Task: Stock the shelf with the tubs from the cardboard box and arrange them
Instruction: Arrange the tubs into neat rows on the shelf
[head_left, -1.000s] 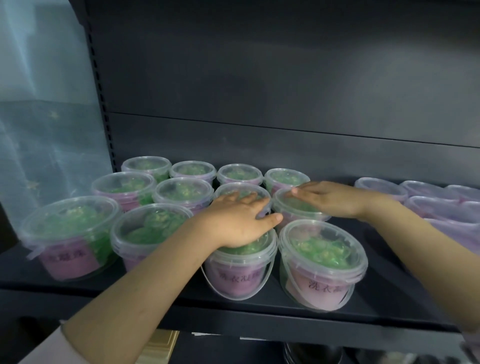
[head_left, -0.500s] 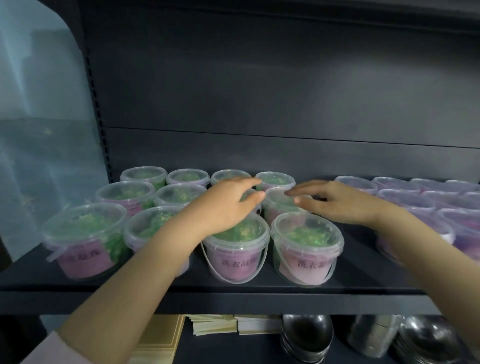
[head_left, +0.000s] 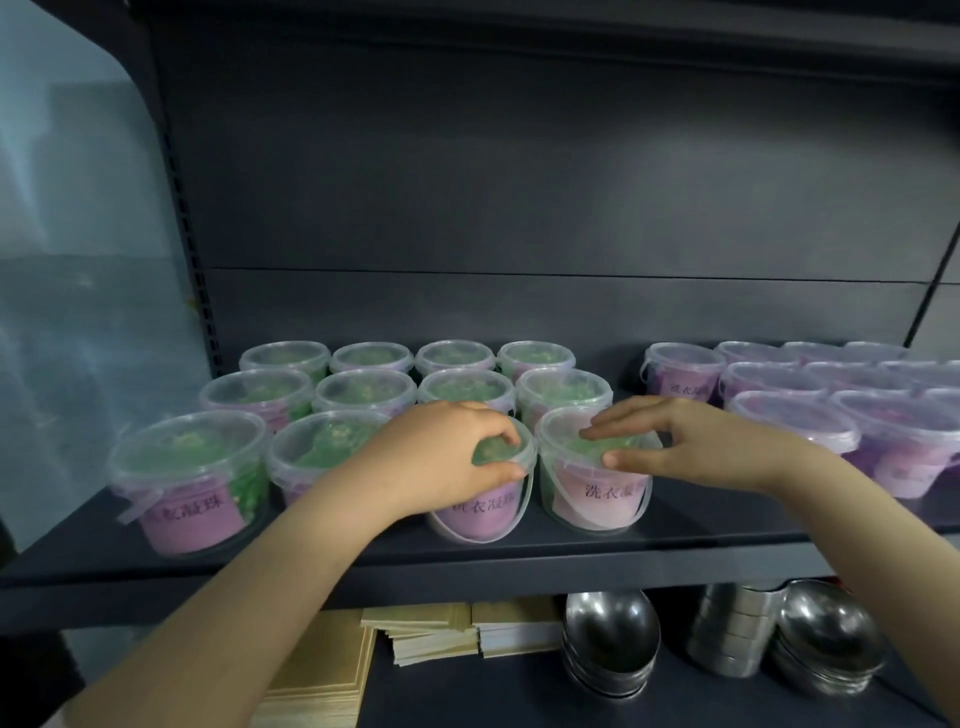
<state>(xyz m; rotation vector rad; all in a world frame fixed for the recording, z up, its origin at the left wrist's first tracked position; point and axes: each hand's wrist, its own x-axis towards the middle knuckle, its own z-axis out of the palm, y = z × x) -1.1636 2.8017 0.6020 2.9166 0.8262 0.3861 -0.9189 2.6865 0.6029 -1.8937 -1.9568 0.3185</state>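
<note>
At the front edge of the shelf (head_left: 519, 553), the left hand (head_left: 441, 460) is gripping the lid of the third front-row tub (head_left: 483, 514) with curled fingers (head_left: 493, 418), while the right hand (head_left: 696, 449) is pinching the lid of the fourth front-row tub (head_left: 592, 501), just beside it, between thumb and fingertips (head_left: 597, 431).

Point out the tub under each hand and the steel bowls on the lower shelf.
Left-hand tub (head_left: 480, 519): head view, on its purple label.
Right-hand tub (head_left: 584, 506): head view, on its pink label.
Steel bowls (head_left: 610, 630): head view, left stack's top bowl.
</note>
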